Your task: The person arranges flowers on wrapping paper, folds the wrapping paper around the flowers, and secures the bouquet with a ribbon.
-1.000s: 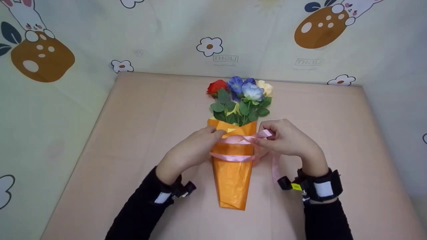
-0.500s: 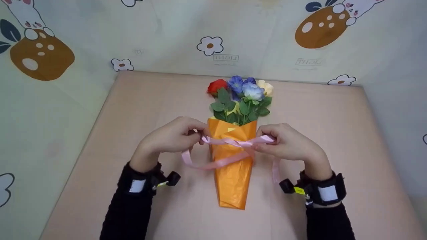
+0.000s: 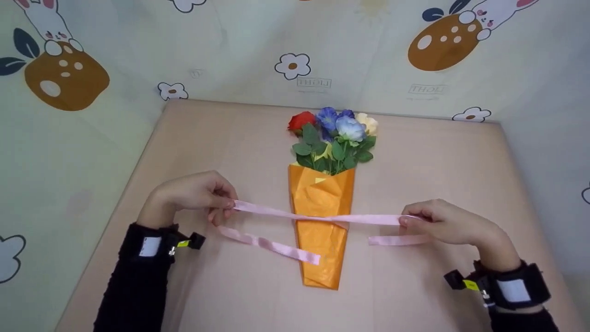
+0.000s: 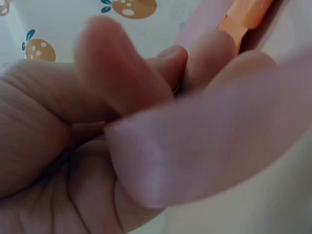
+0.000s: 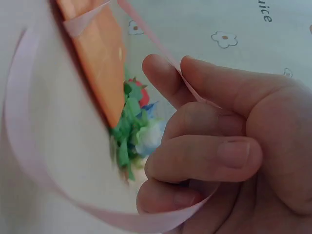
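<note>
A bouquet wrapped in orange paper point(image 3: 322, 189) lies on the table, its red, blue and cream artificial flowers point(image 3: 348, 127) and green leaves toward the far edge. Across the wrap runs a pink ribbon point(image 3: 368, 219), drawn out to both sides and crossing itself near the paper's middle. To the left, my left hand point(image 3: 193, 191) pinches one length of it, and that tail hangs down over the lower wrap. My right hand point(image 3: 447, 223) pinches the other length on the right. In the right wrist view its loose tail point(image 5: 29, 156) loops below the curled fingers.
The pinkish-beige table point(image 3: 249, 138) reaches back to a wall sheet point(image 3: 239, 50) printed with fruit, rabbits and flowers. Black straps with small cameras point(image 3: 152, 246) circle both wrists.
Both hands have moved apart, the left leftward and the right rightward and nearer. The ribbon has been pulled from loose bands into a straight line, lower on the wrap; both tails now show.
</note>
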Motion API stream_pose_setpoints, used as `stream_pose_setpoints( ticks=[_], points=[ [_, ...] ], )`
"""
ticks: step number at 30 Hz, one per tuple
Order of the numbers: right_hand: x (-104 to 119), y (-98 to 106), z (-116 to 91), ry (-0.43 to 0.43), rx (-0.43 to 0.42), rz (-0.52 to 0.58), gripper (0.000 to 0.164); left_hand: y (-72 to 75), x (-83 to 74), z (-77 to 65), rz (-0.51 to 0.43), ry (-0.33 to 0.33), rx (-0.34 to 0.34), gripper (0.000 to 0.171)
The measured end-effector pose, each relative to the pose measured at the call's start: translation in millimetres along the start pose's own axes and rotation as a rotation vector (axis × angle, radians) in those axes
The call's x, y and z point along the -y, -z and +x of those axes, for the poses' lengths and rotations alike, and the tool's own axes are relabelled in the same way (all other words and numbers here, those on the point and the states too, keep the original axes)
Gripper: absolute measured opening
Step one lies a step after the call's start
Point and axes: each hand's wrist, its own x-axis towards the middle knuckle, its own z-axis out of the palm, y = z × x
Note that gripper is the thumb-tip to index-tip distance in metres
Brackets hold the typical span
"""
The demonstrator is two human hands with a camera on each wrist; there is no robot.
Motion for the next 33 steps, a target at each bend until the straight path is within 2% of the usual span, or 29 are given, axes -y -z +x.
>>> stream_pose_setpoints(
  ticks=[5, 9, 11, 13, 15, 17, 19, 21, 23, 26, 28, 30, 33],
  points=[
    [-17.5, 10.5, -25.9, -0.087, 0.045, 0.04, 0.022, 15.0, 9.5, -12.7, 0.039, 0.071, -0.065, 0.019],
    [-23.6, 16.8, -36.8, -0.191, 0.056, 0.011, 0.023, 20.2, 12.9, -17.7, 0.094, 0.12, -0.077, 0.02],
    [-24.7, 18.1, -37.3, -0.254, 0.048, -0.047, 0.024, 19.3, 15.7, -17.4, 0.134, 0.145, -0.087, 0.02],
    [-23.4, 16.2, -34.1, -0.341, 0.038, -0.12, 0.024, 15.3, 16.9, -14.4, 0.214, 0.18, -0.115, 0.02],
    [-20.0, 11.4, -29.1, -0.396, 0.018, -0.198, 0.025, 7.5, 15.1, -8.6, 0.304, 0.211, -0.174, 0.019],
    [-14.9, 3.8, -20.4, -0.428, -0.023, -0.279, 0.03, -3.0, 10.9, 0.5, 0.412, 0.201, -0.253, 0.022],
    [-8.9, -6.2, -9.2, -0.408, -0.084, -0.349, 0.038, -17.3, 1.6, 10.5, 0.491, 0.181, -0.324, 0.027],
    [-2.7, -17.0, 5.0, -0.344, -0.143, -0.412, 0.042, -33.0, -7.1, 21.3, 0.54, 0.128, -0.356, 0.031],
    [2.8, -28.7, 20.4, -0.268, -0.179, -0.412, 0.044, -49.4, -15.8, 30.7, 0.578, 0.079, -0.331, 0.032],
    [8.4, -46.5, 40.4, -0.12, -0.201, -0.385, 0.044, -72.6, -24.3, 43.3, 0.628, 0.05, -0.259, 0.033],
    [10.1, -57.4, 50.1, -0.038, -0.221, -0.378, 0.044, -85.4, -26.0, 50.5, 0.691, 0.032, -0.237, 0.032],
    [11.3, -67.2, 57.2, 0.012, -0.246, -0.377, 0.045, -95.5, -24.8, 56.7, 0.773, 0.012, -0.242, 0.03],
    [12.4, -79.7, 65.0, 0.027, -0.285, -0.374, 0.043, -104.7, -20.5, 63.0, 0.868, -0.039, -0.257, 0.026]
  ],
)
